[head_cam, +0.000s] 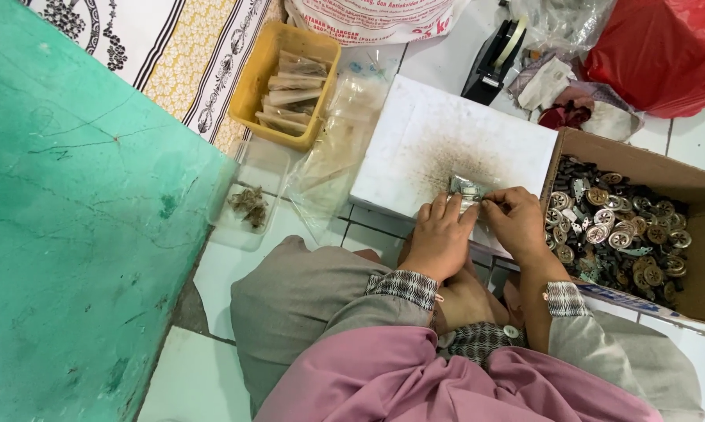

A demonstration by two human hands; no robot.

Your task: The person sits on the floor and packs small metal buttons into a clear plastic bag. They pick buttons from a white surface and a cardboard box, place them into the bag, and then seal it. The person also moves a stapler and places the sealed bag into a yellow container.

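Both hands, the left hand [440,234] and the right hand [516,221], had their fingers pinched closed on a small clear packet [465,187] over the white foam block [415,141] on the tiled floor, beside a cardboard box [700,195] of round metal parts [618,230].

yellow tray [252,87] of packets; black tape dispenser [494,61]; red bag [665,48]; clear tub [252,205]; green wall [71,234]

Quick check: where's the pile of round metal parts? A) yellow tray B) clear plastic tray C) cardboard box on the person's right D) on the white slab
C: the round metal parts fill the cardboard box, just right of the right hand.
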